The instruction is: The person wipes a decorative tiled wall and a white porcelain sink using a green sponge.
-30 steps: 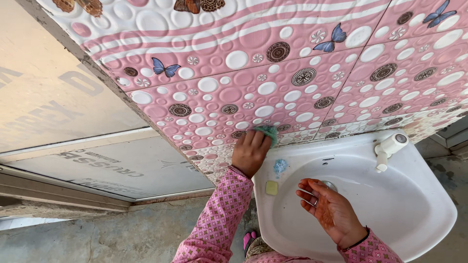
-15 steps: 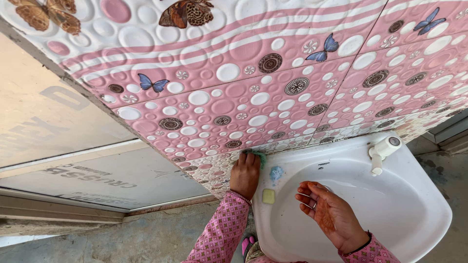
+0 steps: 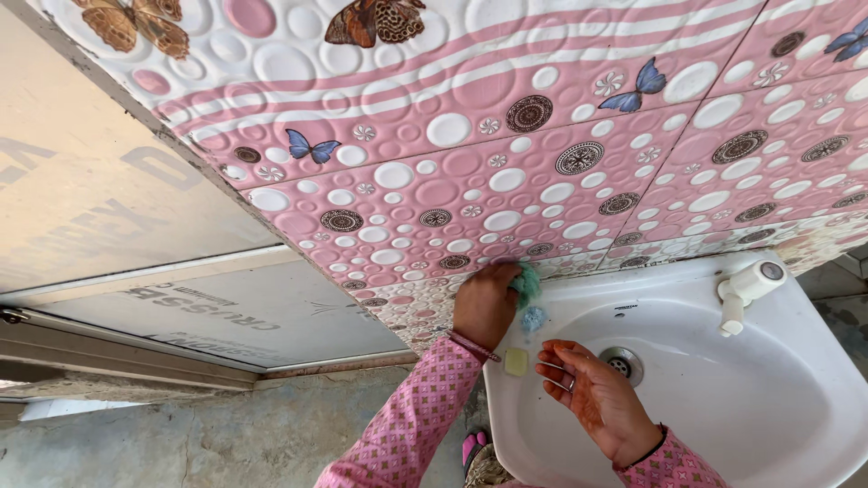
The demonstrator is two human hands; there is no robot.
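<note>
Pink tiles (image 3: 506,154) fill the frame's top; left hand (image 3: 485,307), fingers pinching a green scrubber (image 3: 525,285), wipes above the sink (image 3: 814,398); right hand (image 3: 592,393) hovers, fingers spread.

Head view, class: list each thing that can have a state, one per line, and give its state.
Left hand: closed on the green scrubber, pressing it to the tiled wall.
Right hand: open, empty, over the sink.
Tap: no water running.
Soap piece: lying on the sink rim.
Drain: uncovered.
</note>
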